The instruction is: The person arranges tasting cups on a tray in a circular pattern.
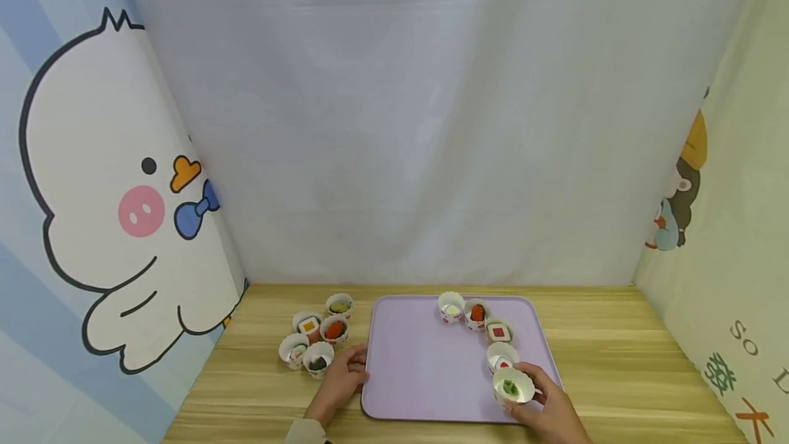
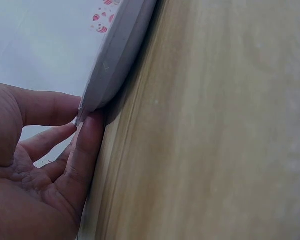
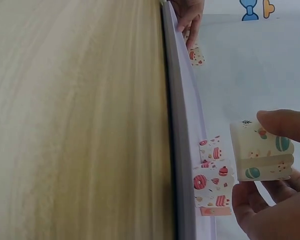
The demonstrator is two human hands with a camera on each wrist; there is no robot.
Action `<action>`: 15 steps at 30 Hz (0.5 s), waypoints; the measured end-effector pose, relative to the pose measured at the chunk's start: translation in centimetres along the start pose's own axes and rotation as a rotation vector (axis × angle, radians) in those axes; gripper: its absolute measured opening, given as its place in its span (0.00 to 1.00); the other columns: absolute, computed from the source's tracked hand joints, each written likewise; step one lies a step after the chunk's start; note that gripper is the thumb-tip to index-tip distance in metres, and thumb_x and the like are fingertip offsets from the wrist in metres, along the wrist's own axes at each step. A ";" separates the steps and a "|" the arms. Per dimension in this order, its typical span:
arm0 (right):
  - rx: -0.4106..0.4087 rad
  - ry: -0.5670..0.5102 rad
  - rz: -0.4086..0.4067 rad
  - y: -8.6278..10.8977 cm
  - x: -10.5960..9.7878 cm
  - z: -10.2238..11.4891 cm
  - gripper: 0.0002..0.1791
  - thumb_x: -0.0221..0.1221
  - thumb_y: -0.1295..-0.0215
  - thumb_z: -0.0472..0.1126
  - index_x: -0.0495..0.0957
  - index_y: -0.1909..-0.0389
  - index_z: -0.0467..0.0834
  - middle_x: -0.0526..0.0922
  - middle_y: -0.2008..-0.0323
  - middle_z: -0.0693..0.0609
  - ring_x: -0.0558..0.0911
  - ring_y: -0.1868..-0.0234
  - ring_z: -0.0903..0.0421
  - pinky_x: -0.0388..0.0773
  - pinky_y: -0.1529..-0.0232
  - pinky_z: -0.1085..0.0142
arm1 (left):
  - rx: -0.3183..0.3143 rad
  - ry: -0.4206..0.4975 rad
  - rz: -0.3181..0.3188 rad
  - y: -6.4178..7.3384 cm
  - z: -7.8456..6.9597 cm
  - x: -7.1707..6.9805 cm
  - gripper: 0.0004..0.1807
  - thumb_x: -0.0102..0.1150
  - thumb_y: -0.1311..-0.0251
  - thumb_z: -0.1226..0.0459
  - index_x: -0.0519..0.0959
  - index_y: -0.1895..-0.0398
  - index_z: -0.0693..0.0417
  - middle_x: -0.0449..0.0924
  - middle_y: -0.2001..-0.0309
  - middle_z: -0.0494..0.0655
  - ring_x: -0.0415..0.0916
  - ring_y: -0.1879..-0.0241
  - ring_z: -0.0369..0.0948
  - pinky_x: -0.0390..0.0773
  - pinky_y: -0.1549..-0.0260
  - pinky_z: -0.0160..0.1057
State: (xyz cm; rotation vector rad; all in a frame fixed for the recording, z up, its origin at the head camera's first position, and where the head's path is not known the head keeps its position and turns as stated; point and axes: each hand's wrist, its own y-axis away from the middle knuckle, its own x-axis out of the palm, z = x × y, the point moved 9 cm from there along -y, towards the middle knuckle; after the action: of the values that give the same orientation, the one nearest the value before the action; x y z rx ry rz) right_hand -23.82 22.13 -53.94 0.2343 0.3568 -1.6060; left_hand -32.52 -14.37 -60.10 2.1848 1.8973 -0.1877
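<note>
My right hand grips a small paper cup with something green inside, thumb on one side and fingers on the other. The head view places this cup over the front right part of a lilac tray. Down the tray's right side runs a row of similar cups, among them one with an orange-red filling and one with a red-centred piece. At the tray's left edge, my left hand pinches the rim between thumb and fingers.
Left of the tray, several filled paper cups stand in a cluster, including one with a dark filling close to my left hand. A wood-grain table lies under everything. A pale curtain hangs behind, with printed cloths at both sides.
</note>
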 end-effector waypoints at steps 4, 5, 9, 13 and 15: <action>0.036 0.013 0.012 0.1 0.7 -0.7 0.36 0.75 0.56 0.34 0.74 0.42 0.39 0.79 0.46 0.44 0.76 0.56 0.72 0.78 0.57 0.72 | 0.007 0.012 0.006 1.0 -1.9 0.1 0.33 0.54 0.52 0.81 0.67 0.37 0.75 0.74 0.55 0.66 0.74 0.64 0.41 0.80 0.71 0.41; 0.051 0.015 0.015 0.1 0.8 -0.9 0.36 0.76 0.56 0.35 0.74 0.42 0.39 0.79 0.46 0.44 0.76 0.56 0.71 0.79 0.57 0.72 | 0.008 0.015 0.008 1.4 -2.4 0.1 0.33 0.54 0.52 0.81 0.67 0.37 0.75 0.73 0.55 0.67 0.74 0.64 0.42 0.80 0.70 0.41; 0.094 0.024 0.033 0.1 1.3 -1.6 0.36 0.76 0.56 0.36 0.74 0.42 0.40 0.80 0.46 0.43 0.77 0.57 0.70 0.79 0.58 0.71 | 0.020 0.022 0.008 2.3 -4.0 0.0 0.32 0.54 0.52 0.80 0.67 0.38 0.75 0.73 0.55 0.68 0.74 0.64 0.42 0.80 0.70 0.41; 0.092 0.037 0.048 0.0 1.6 -1.9 0.36 0.76 0.56 0.37 0.74 0.42 0.40 0.80 0.47 0.43 0.78 0.57 0.68 0.79 0.58 0.72 | 0.019 0.024 0.003 2.0 -3.4 0.1 0.32 0.53 0.52 0.81 0.67 0.37 0.75 0.73 0.55 0.68 0.73 0.64 0.41 0.80 0.71 0.41; 0.083 0.048 0.054 -0.1 1.6 -2.0 0.36 0.76 0.57 0.37 0.74 0.43 0.40 0.80 0.47 0.43 0.79 0.56 0.66 0.79 0.58 0.72 | 0.012 0.019 -0.002 1.4 -2.5 0.1 0.33 0.53 0.53 0.81 0.68 0.37 0.74 0.73 0.55 0.67 0.73 0.65 0.41 0.80 0.72 0.40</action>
State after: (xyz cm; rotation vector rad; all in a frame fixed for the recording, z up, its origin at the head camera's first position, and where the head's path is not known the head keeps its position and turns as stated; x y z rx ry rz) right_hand -24.18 21.37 -56.42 0.3434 0.3180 -1.5653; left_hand -31.31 -13.81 -57.62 2.2001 1.9132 -0.1796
